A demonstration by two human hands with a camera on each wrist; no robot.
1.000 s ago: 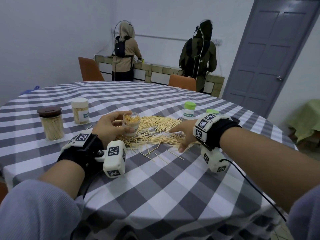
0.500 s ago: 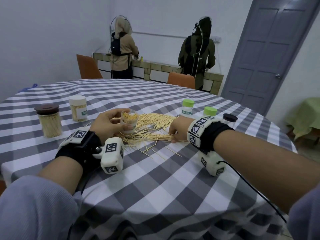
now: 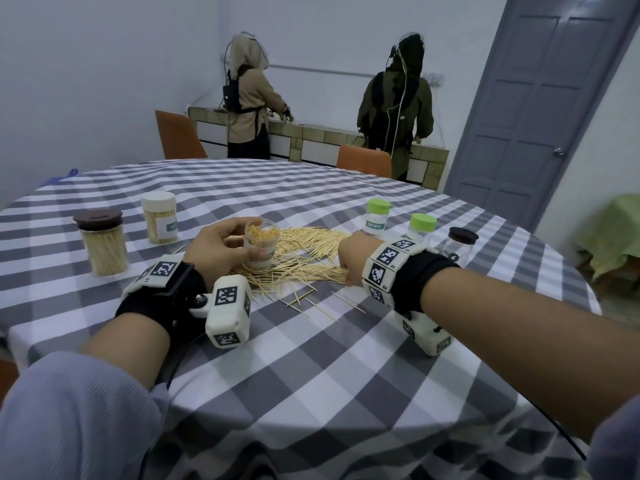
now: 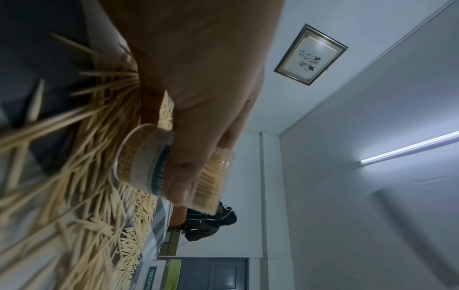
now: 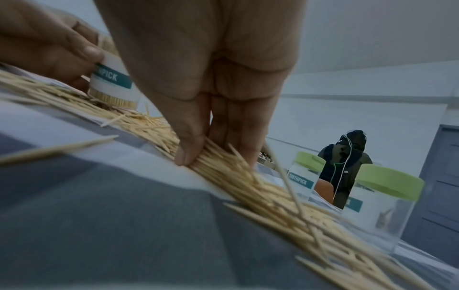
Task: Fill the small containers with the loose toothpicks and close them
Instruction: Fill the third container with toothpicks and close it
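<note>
On the toothpick pile (image 5: 248, 186), right fingers (image 5: 188, 145) pinch a bundle; left fingers (image 4: 178, 184) hold the open container (image 3: 261, 249).

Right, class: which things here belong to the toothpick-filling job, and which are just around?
Part of the job:
- left hand, holding the open container
- right hand, pinching the loose toothpicks
- green-lidded containers
- dark-lidded jar

Just around:
- full brown-lidded jar
- full white-lidded jar
- orange chairs
- door
</note>
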